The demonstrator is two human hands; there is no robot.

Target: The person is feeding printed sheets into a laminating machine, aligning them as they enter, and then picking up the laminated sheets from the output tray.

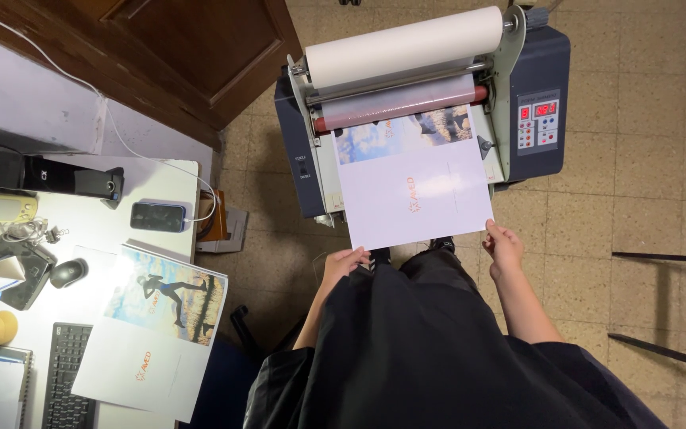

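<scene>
The person stands over a dark blue and grey roll laminating machine (426, 103) that sits on the tiled floor (613, 206), and holds a large white printed sheet with a photograph along its far end (414, 187) by its near edge. The left hand (345, 262) is closed on the sheet's near left corner, fingers curled over the edge, and the right hand (504, 245) pinches the near right corner, thumb on top. The sheet lies flat on the machine's feed tray, its far edge (the one carrying the photograph) up against the reddish rubber roller (402, 103), below the broad white roll of film (406, 44) mounted across the top. A grey control panel with red displays and small buttons (539, 123) sits on the machine's right side. To the person's left stands a white worktop (172, 171); at its near right corner lies a second printed sheet showing a running figure (156, 326), partly overhanging the edge. Just beside it are a black keyboard (65, 381) and a black computer mouse (67, 272), and near the far right corner a dark smartphone (158, 216) on a white cable. The person wears a black garment (438, 349).
</scene>
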